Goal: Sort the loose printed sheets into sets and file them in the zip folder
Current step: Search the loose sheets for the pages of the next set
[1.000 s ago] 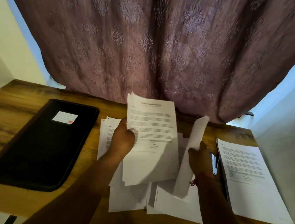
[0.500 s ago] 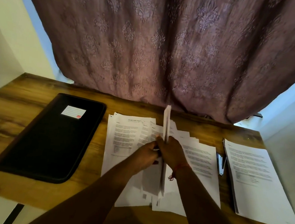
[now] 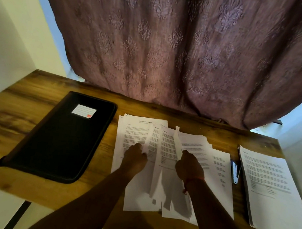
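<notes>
Loose printed sheets (image 3: 215,170) lie fanned out in the middle of the wooden desk (image 3: 23,118). My left hand (image 3: 134,159) pinches the edge of one sheet (image 3: 148,142) lifted on the left side of the pile. My right hand (image 3: 189,167) grips a thin set of sheets (image 3: 177,141) held on edge, slanting up from the pile. The black zip folder (image 3: 59,139), shut and bearing a white label, lies flat to the left of the sheets. A neat stack of printed sheets (image 3: 273,190) sits at the right end of the desk.
A stapler (image 3: 235,173) lies between the loose sheets and the right stack. A patterned mauve curtain (image 3: 172,51) hangs behind the desk. Walls close in on both sides. A dark table leg (image 3: 18,214) shows below the front left edge.
My hands came together over the pile holding sheets upright, then moved apart. The sheets I held up a second ago are lower, and each hand now holds its own paper.
</notes>
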The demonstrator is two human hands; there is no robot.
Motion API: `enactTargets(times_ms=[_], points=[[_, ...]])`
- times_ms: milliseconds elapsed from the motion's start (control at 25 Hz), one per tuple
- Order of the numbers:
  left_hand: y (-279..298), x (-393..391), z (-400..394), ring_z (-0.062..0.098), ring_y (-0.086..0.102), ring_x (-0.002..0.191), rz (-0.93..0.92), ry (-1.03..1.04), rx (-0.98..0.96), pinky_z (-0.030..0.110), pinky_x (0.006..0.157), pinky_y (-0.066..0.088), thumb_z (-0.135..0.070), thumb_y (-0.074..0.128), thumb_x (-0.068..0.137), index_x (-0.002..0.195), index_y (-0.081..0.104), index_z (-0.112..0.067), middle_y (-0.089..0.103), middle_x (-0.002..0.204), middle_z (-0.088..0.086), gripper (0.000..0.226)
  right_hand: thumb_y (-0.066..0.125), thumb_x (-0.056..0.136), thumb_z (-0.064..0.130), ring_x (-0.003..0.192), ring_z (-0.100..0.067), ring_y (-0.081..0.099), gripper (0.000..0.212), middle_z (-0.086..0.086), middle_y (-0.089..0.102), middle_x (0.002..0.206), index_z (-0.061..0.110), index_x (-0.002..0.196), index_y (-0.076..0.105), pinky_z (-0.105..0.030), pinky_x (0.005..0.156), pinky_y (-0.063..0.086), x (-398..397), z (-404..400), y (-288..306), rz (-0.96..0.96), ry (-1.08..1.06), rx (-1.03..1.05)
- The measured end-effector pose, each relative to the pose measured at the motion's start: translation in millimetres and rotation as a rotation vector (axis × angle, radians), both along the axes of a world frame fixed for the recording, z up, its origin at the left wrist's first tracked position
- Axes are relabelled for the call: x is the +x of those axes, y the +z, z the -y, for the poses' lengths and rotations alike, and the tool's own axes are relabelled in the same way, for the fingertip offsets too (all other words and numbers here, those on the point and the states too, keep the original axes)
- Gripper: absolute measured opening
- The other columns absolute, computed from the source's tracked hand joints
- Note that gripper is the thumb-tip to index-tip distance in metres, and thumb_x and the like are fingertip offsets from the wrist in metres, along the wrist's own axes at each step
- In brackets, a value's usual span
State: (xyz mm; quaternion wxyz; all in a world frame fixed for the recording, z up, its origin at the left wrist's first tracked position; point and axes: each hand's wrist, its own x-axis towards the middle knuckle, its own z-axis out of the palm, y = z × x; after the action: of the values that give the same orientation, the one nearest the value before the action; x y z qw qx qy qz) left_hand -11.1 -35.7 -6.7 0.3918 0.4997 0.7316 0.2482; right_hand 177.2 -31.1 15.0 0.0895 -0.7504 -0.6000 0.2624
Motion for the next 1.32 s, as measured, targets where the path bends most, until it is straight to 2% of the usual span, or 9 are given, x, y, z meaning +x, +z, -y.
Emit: enactTargets(times_ms=[280, 440, 680, 800, 920, 1000, 1080, 1240, 1320], points=[[-7.9, 8.9, 8.8, 0.025, 0.057, 0.123, -0.076, -0.246, 0.157, 0.039, 0.099, 0.05, -0.022, 0.059, 0.096, 0.144, 0.039, -0.023, 0.055, 0.14, 0.003, 0.052, 0.05, 0.095, 0.014, 0.108, -0.025, 0.059, 0.024, 0.0, 0.06, 0.105, 0.019, 0.119, 0.054, -0.043, 0.094, 0.052, 6.8, 6.3, -16.8, -0.32, -0.099, -0.057], [-17.9, 14.0, 5.8, 0.031, 0.044, 0.132, -0.41, -0.268, 0.169, 0.047, 0.101, 0.048, -0.038, 0.073, 0.085, 0.156, 0.006, -0.025, 0.036, 0.149, 0.011, 0.098, 0.051, 0.095, 0.012, 0.109, -0.023, 0.056, 0.025, -0.001, 0.06, 0.108, 0.019, 0.118, 0.056, -0.046, 0.098, 0.05, 11.6, 6.8, -17.9, -0.42, -0.156, -0.03], [-34.1, -3.7, 0.5, 0.037, 0.03, 0.14, -0.624, -0.115, 0.046, 0.055, 0.111, 0.028, -0.072, 0.051, 0.083, 0.153, 0.016, -0.019, 0.028, 0.153, 0.013, 0.094, 0.051, 0.095, 0.008, 0.105, -0.019, 0.052, 0.024, 0.002, 0.057, 0.104, 0.022, 0.115, 0.054, -0.043, 0.097, 0.047, 17.9, 4.4, -17.8, -0.488, -0.183, -0.027], [-34.2, -27.0, -4.4, 0.038, 0.028, 0.14, -0.519, 0.117, 0.006, 0.053, 0.114, 0.029, -0.059, 0.051, 0.091, 0.151, 0.021, -0.014, 0.027, 0.153, 0.016, 0.081, 0.052, 0.094, 0.008, 0.107, -0.021, 0.054, 0.027, 0.0, 0.058, 0.107, 0.02, 0.118, 0.055, -0.043, 0.097, 0.048, 19.1, 2.8, -19.5, -0.483, -0.173, -0.023], [-26.5, -36.8, -8.3, 0.032, 0.051, 0.125, -0.191, 0.317, 0.114, 0.043, 0.097, 0.051, -0.031, 0.061, 0.095, 0.143, 0.034, -0.009, 0.048, 0.138, 0.014, 0.059, 0.053, 0.093, 0.008, 0.109, -0.023, 0.056, 0.03, -0.001, 0.059, 0.108, 0.018, 0.122, 0.055, -0.044, 0.096, 0.051, 18.1, 1.4, -20.9, -0.476, -0.171, -0.025], [-18.9, -35.0, -8.7, 0.021, 0.061, 0.107, -0.005, 0.317, 0.185, 0.028, 0.078, 0.052, -0.016, 0.058, 0.097, 0.129, 0.05, -0.009, 0.06, 0.117, 0.006, 0.034, 0.052, 0.093, 0.007, 0.108, -0.024, 0.055, 0.031, -0.001, 0.058, 0.108, 0.017, 0.123, 0.054, -0.043, 0.095, 0.05, 18.2, 0.6, -20.2, -0.473, -0.178, -0.034], [-15.2, -29.4, -7.2, 0.018, 0.062, 0.098, -0.011, 0.18, 0.191, 0.02, 0.072, 0.047, -0.013, 0.054, 0.099, 0.12, 0.057, -0.009, 0.063, 0.107, 0.004, 0.022, 0.051, 0.094, 0.007, 0.105, -0.021, 0.053, 0.029, -0.002, 0.056, 0.107, 0.015, 0.122, 0.054, -0.039, 0.093, 0.048, 21.0, -1.3, -18.0, -0.459, -0.164, -0.023], [-13.7, -8.9, -4.7, 0.025, 0.06, 0.112, 0.09, -0.023, 0.072, 0.044, 0.097, 0.052, -0.028, 0.048, 0.102, 0.124, 0.056, -0.015, 0.061, 0.127, 0.008, 0.026, 0.05, 0.093, 0.004, 0.103, -0.017, 0.049, 0.03, -0.001, 0.055, 0.106, 0.018, 0.12, 0.053, -0.037, 0.091, 0.045, 24.0, -9.3, -11.3, -0.433, -0.121, 0.033], [-6.7, 5.7, 3.4, 0.026, 0.059, 0.115, 0.398, 0.016, 0.008, 0.05, 0.104, 0.047, -0.044, 0.046, 0.1, 0.126, 0.053, -0.021, 0.06, 0.127, 0.007, 0.035, 0.051, 0.094, 0.006, 0.106, -0.022, 0.052, 0.035, -0.005, 0.057, 0.112, 0.015, 0.127, 0.052, -0.037, 0.091, 0.045, 25.8, -9.6, -15.9, -0.434, -0.121, 0.001]])
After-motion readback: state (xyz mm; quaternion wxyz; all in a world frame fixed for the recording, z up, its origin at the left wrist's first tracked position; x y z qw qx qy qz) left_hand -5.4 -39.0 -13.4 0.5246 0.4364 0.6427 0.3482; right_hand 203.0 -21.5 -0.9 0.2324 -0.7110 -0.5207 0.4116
